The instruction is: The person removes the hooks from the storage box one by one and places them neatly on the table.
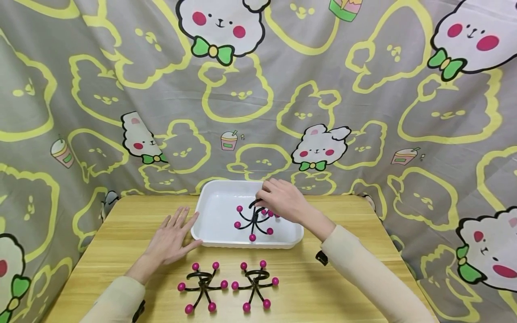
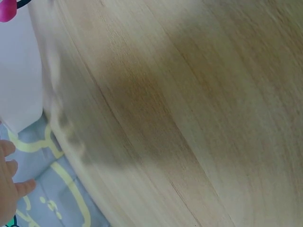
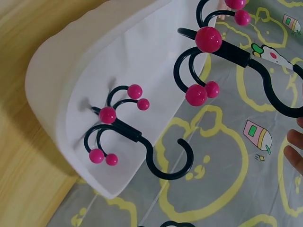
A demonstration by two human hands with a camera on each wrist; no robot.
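Below the right hand (image 1: pixel 282 199), gripped by its hook: one held rack (image 1: pixel 255 219), black with pink ball tips, arms spread over the white tray (image 1: pixel 218 204). Grasped by the top, probably because the bare hook gives a handhold clear of the splayed balls. Impossible to tell whether any ball touches the tray floor. Under the right hand and largely hidden by it in the head view, but plain in the right wrist view: one inner rack (image 3: pixel 127 130), in the tray's right end, perhaps placed there to leave space beside it.

To the tray's left, released and holding nothing: the left hand (image 1: pixel 171 240), fingers straight and spread just beside the rim, perhaps to steady the tray; contact uncertain. Nearer the wearer than the left hand and to its right, side by side on the wooden table (image 1: pixel 311 291): left table rack (image 1: pixel 203 286) and right table rack (image 1: pixel 255 285), hooks uppermost, likely for easy lifting.

Counted: four racks, two on the table, one within the tray, one grasped; six balls on each table rack, five visible on each other rack from the right wrist; one tray.
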